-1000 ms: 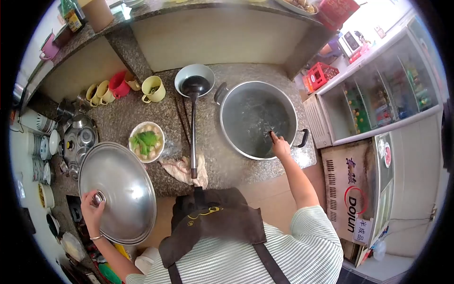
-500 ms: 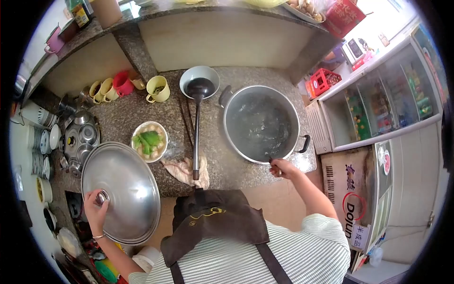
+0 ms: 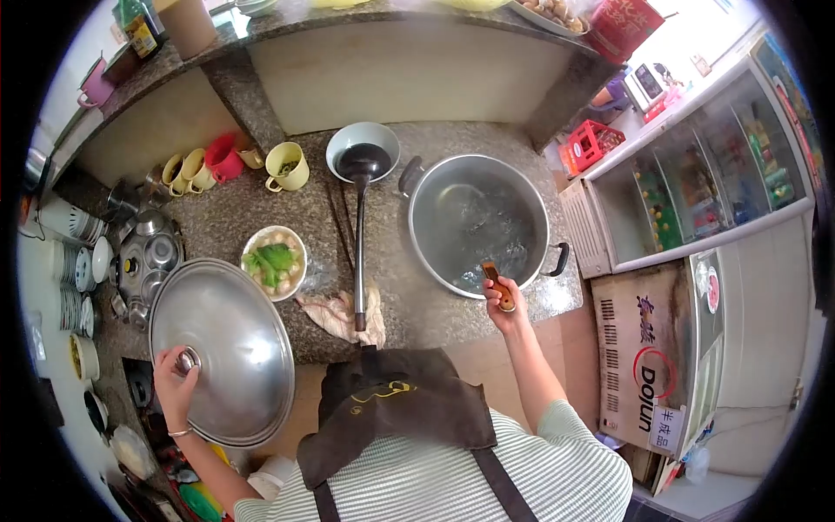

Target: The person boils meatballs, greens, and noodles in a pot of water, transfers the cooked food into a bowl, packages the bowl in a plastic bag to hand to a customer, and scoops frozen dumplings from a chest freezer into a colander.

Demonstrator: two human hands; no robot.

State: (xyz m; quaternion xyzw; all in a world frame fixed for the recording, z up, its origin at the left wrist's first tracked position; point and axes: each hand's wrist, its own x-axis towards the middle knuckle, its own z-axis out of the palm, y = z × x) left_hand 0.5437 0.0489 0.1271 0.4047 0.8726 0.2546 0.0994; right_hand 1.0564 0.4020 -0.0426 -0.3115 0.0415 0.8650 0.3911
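My left hand (image 3: 177, 387) is closed around the knob of a large round metal lid (image 3: 239, 352), held tilted left of my apron. At the near rim of the big pot (image 3: 413, 235) my right hand (image 3: 509, 306) grips a brown wooden handle (image 3: 497, 287). What this handle belongs to I cannot make out. Bubbling, steaming water (image 3: 474, 213) fills much of the pot. Left of it, a long-handled ladle (image 3: 360, 252) rests with its dark bowl in a pale blue bowl (image 3: 387, 135). A white bowl of soup with green leaves (image 3: 274, 261) stands just beyond the lid.
A crumpled cloth (image 3: 335, 317) lies under the ladle's handle beside chopsticks (image 3: 337, 217). Yellow mugs (image 3: 287, 165) and a red mug (image 3: 226, 158) stand at the back left. A glass-fronted fridge (image 3: 696, 183) and a Dojun box (image 3: 639, 348) are on the right. A raised ledge (image 3: 383, 19) runs behind.
My right hand has turned and shifted slightly left and down, bringing the wooden handle into sight. My left hand and the lid are nearly unmoved.
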